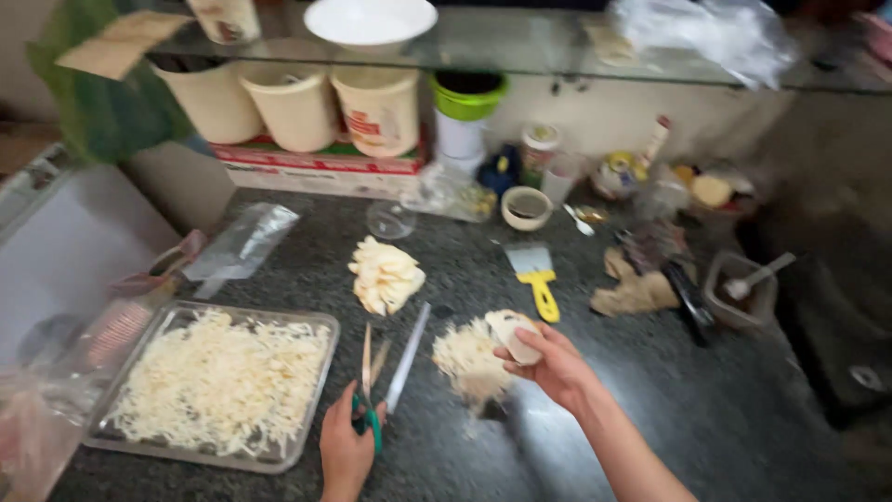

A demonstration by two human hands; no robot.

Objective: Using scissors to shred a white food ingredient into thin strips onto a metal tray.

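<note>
Leftmost, we see a clear rectangular tray (307,437) heaped with pale shredded strips (218,381), resting on the dark speckled counter (650,390); we take this tray as our landmark. Just right of the tray's near corner, our left hand (346,451) is closed around the green handles of a pair of scissors (367,390), whose blades stand apart and point away from us along the tray's right edge. Beyond the tray's far right corner lies a pile of pale flat slices (385,275), apart from both hands. Further right of the tray, past the scissors, a small heap of cut shreds (469,358) sits on the counter. Above that heap's right edge, our right hand (550,364) pinches a pale slice (514,333) between thumb and fingers, holding it off the counter. Farther from us than that hand, well right of the tray, a scraper with a yellow handle (537,279) lies flat. A crumpled clear bag (243,244) lies beyond the tray's far edge, and cream tubs (297,107) stand on a flat box behind it. At far right, well apart from the tray, a small square container with a spoon (743,290) sits near the counter's edge.
</note>
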